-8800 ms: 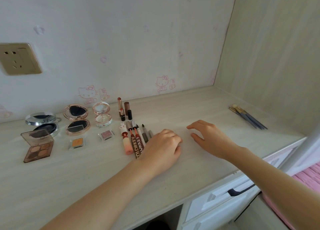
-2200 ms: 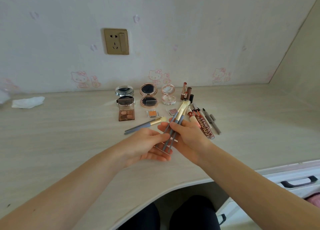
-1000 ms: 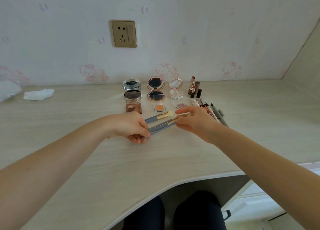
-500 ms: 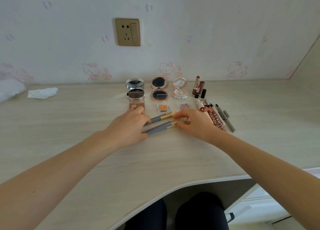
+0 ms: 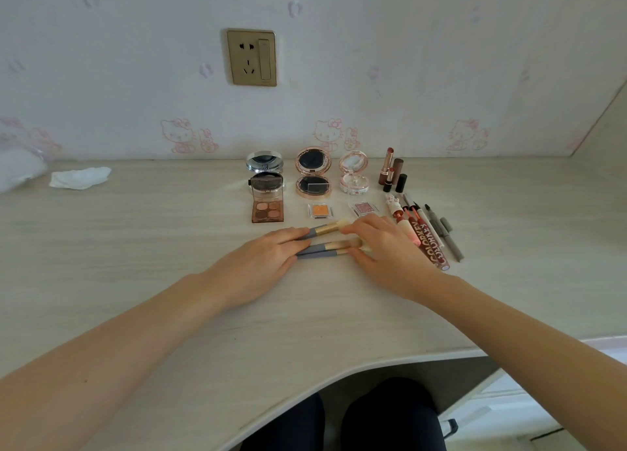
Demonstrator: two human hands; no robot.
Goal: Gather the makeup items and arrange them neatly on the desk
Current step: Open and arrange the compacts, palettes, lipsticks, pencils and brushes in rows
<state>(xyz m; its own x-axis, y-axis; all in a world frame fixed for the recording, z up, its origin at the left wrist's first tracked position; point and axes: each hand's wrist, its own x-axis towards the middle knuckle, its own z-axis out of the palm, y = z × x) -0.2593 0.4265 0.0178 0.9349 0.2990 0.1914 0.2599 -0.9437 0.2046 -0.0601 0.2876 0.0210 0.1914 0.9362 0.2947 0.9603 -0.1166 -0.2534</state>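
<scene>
Three blue-handled makeup brushes (image 5: 322, 245) lie side by side on the pale wood desk (image 5: 135, 247), bristles to the right. My left hand (image 5: 258, 267) lies flat with its fingertips on the handle ends. My right hand (image 5: 383, 247) closes thumb and fingers around the bristle ends. Behind them stand an eyeshadow palette (image 5: 267, 207), a silver compact (image 5: 265, 162), a rose-gold compact (image 5: 312, 172), a pink compact (image 5: 354, 174) and lipsticks (image 5: 392, 174). Two small colour pans (image 5: 319, 210) sit in front of the compacts. Lip gloss tubes and pencils (image 5: 431, 236) lie in a row on the right.
A crumpled tissue (image 5: 79, 178) lies at the back left, near a white object (image 5: 17, 172) at the frame edge. A gold wall socket (image 5: 251, 57) is above the desk. The desk's front edge curves inward over my knees (image 5: 339, 416).
Both hands lowered the brushes onto the desk and turned them level, side by side. My left hand flattened over the handle ends. Much earlier the brushes lay at the far right of the desk.
</scene>
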